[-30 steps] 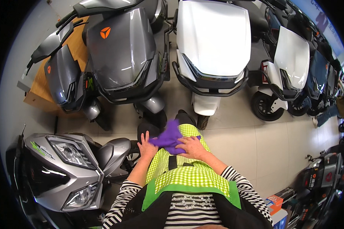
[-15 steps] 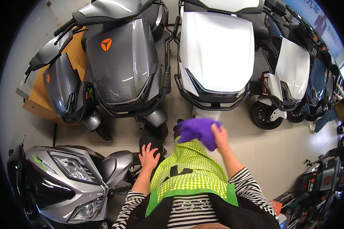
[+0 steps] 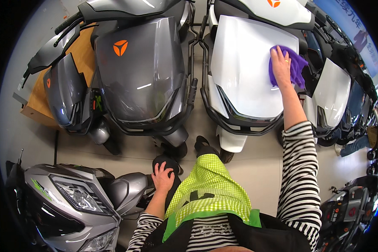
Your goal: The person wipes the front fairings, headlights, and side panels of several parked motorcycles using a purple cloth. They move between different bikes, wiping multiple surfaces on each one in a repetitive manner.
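A purple cloth (image 3: 297, 69) lies against the upper right edge of a white scooter's front panel (image 3: 244, 69). My right hand (image 3: 281, 67) presses the cloth there, its arm stretched forward; part of the cloth hangs past the panel's edge. On my bent knee, in dark trousers, rests my left hand (image 3: 163, 178), fingers spread and holding nothing. A green checked apron (image 3: 210, 176) covers my lap.
Left of the white scooter stands a dark grey scooter (image 3: 140, 71), with a smaller grey one (image 3: 63, 94) beyond it. A silver scooter (image 3: 75, 206) is close at my left. More scooters (image 3: 334, 92) line the right side, where a person's leg (image 3: 355, 145) shows.
My right hand has carried the purple cloth from above my lap forward and right, onto the white panel. My left hand stays on my knee. The view has shifted slightly.
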Motion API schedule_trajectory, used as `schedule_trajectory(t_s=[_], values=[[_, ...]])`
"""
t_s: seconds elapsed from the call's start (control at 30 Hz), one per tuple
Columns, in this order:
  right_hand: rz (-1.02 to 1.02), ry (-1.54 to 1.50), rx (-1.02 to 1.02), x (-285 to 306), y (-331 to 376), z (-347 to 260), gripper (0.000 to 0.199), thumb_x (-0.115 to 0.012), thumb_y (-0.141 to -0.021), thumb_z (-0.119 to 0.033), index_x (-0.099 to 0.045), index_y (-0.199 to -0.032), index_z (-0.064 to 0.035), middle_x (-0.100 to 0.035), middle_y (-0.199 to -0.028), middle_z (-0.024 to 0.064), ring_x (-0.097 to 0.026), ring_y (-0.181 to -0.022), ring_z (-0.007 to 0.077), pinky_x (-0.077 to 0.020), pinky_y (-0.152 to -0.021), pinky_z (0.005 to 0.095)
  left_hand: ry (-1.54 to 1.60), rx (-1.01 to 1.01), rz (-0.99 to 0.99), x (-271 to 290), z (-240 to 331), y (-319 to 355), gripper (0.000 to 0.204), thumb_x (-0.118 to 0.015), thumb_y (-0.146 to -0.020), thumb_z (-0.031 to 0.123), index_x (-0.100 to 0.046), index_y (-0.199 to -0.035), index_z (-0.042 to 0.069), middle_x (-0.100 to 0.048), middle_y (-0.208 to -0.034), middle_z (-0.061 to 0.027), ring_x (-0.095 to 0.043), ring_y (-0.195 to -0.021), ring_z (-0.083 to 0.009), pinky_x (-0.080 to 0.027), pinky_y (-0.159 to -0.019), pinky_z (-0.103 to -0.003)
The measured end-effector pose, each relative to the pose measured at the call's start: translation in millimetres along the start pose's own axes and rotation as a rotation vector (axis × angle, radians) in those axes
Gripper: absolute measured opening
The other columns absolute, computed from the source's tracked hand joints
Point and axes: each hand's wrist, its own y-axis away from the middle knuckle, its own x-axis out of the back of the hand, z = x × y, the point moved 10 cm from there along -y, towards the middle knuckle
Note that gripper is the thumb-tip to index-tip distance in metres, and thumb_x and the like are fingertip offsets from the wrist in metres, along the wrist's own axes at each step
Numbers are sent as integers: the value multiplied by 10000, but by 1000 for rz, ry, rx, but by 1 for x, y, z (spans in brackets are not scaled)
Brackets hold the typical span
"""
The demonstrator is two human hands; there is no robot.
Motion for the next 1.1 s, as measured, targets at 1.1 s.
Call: schedule_trajectory(t_s=[1.1], values=[[-690, 535, 1091, -129, 211, -95, 582, -667, -823, -406, -520, -1320, -140, -464, -1421, 110, -372, -1389, 285, -241, -1146, 585, 61, -33, 65, 9, 0, -7, 353, -674, -814, 263, -668, -1155, 175, -476, -1436, 0, -316, -1403, -299, -314, -1063, -523]])
